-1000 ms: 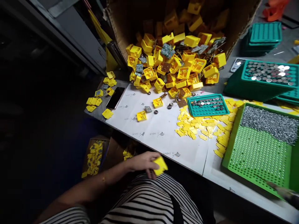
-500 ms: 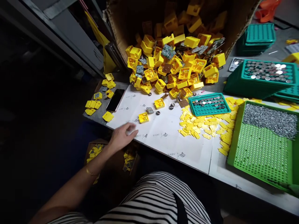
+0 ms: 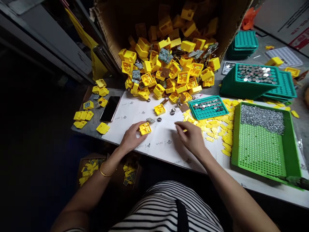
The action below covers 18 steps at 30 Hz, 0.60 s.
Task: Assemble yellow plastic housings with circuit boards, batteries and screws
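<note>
My left hand (image 3: pixel 132 137) is at the table's front edge, thumb and fingers closed on the sides of a small open yellow plastic housing (image 3: pixel 145 128). A small grey circuit board (image 3: pixel 151 120) lies just behind the housing, beside a round dark metal disc (image 3: pixel 159 119). My right hand (image 3: pixel 191 137) is over the white sheet to the right, fingers bent, thumb and forefinger slightly apart. Nothing shows between their tips. Another open yellow housing (image 3: pixel 159 110) stands a little farther back.
A cardboard box (image 3: pixel 106 35) spills yellow housings at the back. A phone (image 3: pixel 110 109) lies left. To the right are a teal tray (image 3: pixel 209 112) of round discs, loose yellow tabs (image 3: pixel 227 138), and a green perforated tray (image 3: pixel 263 151) with screws and a dark tool (image 3: pixel 296 181).
My left hand has gone from beside the front housing to gripping it. My right hand has come into view from the right. The camera view has shifted rightward.
</note>
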{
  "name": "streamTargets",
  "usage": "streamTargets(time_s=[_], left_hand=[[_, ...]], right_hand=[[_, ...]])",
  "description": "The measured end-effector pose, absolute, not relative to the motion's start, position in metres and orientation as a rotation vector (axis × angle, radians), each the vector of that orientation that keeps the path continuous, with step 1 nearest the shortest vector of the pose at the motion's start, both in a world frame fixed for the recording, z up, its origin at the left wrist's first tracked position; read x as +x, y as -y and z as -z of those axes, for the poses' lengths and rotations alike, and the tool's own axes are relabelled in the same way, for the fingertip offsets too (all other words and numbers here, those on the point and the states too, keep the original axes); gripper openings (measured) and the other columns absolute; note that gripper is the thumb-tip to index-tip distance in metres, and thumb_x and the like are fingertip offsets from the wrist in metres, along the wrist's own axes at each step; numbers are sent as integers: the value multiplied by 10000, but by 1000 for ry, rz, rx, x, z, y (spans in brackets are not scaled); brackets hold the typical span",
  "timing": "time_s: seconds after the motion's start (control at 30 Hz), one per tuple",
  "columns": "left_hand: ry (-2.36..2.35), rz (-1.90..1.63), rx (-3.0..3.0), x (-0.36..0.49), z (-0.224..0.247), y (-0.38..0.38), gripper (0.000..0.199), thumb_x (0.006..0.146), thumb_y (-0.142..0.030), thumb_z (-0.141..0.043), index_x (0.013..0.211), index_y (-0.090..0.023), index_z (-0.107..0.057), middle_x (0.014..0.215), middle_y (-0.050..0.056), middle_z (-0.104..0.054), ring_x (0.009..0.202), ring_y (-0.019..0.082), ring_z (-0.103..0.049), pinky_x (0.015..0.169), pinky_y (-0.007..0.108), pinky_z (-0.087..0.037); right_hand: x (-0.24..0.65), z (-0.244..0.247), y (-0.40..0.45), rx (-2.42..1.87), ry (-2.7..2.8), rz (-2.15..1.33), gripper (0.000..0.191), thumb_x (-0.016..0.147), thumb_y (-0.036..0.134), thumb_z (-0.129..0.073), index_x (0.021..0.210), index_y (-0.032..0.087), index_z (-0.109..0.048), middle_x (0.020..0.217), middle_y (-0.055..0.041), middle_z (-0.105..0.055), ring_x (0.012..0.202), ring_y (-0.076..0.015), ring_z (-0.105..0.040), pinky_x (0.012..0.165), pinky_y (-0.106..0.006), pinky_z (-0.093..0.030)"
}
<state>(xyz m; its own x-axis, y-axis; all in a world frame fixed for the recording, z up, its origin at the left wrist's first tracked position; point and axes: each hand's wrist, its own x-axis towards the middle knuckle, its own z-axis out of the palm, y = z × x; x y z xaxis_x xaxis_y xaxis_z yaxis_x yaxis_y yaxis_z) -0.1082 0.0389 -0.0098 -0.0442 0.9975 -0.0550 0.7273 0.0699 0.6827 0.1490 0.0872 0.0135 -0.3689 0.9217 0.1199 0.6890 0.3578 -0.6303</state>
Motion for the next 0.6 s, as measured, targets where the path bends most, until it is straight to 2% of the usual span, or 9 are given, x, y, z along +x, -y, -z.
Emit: streamTargets(time_s=[0.07, 0.13, 0.27, 0.43, 0.53, 0.6], left_hand=[[-1789, -665, 1607, -105, 6, -34, 616, 769, -347, -664, 1345, -199, -503, 1277, 96, -612, 919, 191, -655, 884, 324, -516], [-1723, -674, 1463, -101, 4, -31, 670, 758, -368, -686, 1368, -180, -481, 1221, 107, -628, 809, 160, -651, 784, 299, -537], [-1610, -690, 1273, -92, 1, -28, 614, 714, -370, -745, 1263, -155, -573, 1140, 106, -646, 853, 152, -630, 691, 230, -525], [-1386, -624, 892, -79, -10, -22, 593, 756, -408, -723, 1256, -137, -555, 843, 47, -675, 510, 72, -554, 409, 164, -416], [-1262, -534, 692, -71, -14, -15, 520, 806, -454, -668, 1202, -126, -586, 834, 78, -699, 437, 74, -576, 386, 172, -431], [-1200, -524, 563, -65, -15, -9, 442, 830, -415, -653, 1166, -131, -607, 947, 116, -712, 518, 103, -654, 441, 180, -488]], right_hand=[[129, -8, -106, -1497, 2286, -638, 239, 963, 326, -505, 1029, 156, -659, 970, -82, -666, 847, -180, -634, 762, -326, -512], [108, -5, -122, -1555, 2363, -597, 269, 951, 357, -498, 963, 168, -689, 910, -97, -670, 803, -202, -631, 694, -312, -466], [88, -2, -132, -1570, 2399, -575, 257, 927, 390, -517, 1062, 258, -692, 1044, -72, -661, 823, -215, -633, 618, -292, -396], [112, -4, -105, -1389, 2613, -495, 288, 964, 252, -436, 1134, 246, -669, 1163, -62, -640, 926, -208, -617, 633, -291, -396], [131, -4, -84, -1305, 2802, -441, 322, 963, 188, -413, 1192, 201, -639, 1122, -104, -645, 958, -232, -588, 660, -302, -410], [138, -3, -76, -1256, 2810, -455, 318, 977, 225, -412, 1204, 176, -630, 1100, -123, -646, 974, -240, -572, 716, -313, -430]])
